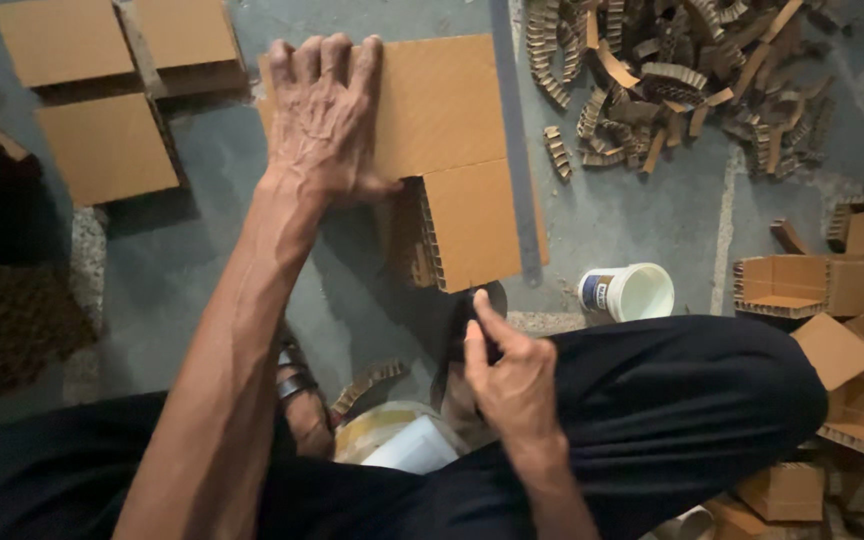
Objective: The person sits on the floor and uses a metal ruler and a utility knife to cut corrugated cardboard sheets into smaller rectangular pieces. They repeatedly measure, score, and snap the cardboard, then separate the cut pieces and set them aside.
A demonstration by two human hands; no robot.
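Pressing my left hand flat, fingers spread, on the far left part of the honeycomb cardboard sheet, I judged it could slide on the floor if my weight eased. My right hand, nearer, pinched a dark thing (a blade, perhaps; too hidden to tell) beside the white cup, easily knocked.

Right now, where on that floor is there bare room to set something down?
Bare floor lies between the flat cardboard squares and the left hand, and between the metal ruler and the white tub. The scrap pile and the boxes are crowded.
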